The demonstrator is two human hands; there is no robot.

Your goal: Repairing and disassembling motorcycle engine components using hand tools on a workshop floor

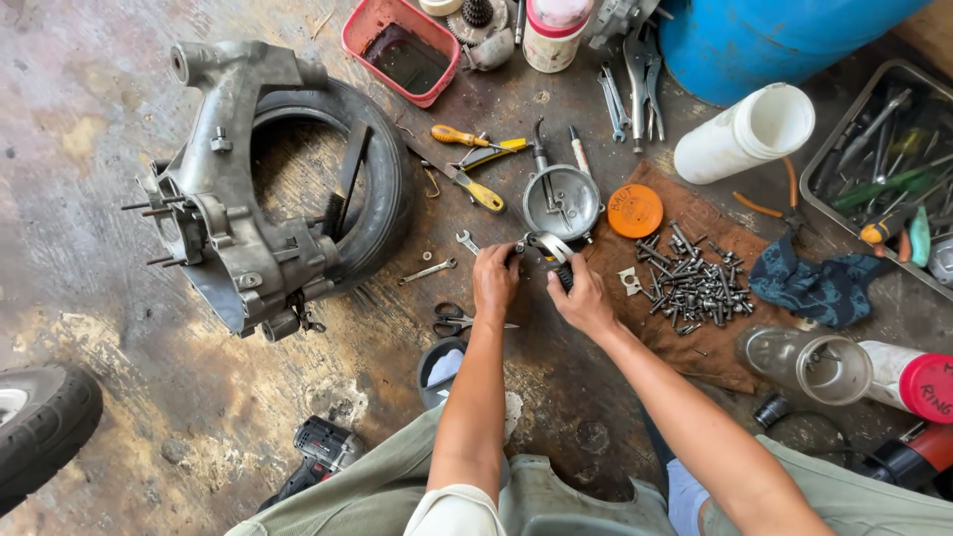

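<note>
Centrally, just below mid-frame, the left hand [493, 279] is gripping one end of a small curved metal part [547, 246], fingers curled shut around it. That part is sitting between both hands, just under the round metal cover [562, 201]. The right hand [584, 298] is closing on the part's other end, thumb pressing over a dark grip. Both forearms are reaching up from the lower edge. Exactly what the part is remains hard to make out; fingers are hiding much of it. Rightward, loose bolts [693, 283] are lying on a brown cloth [685, 347].
</note>
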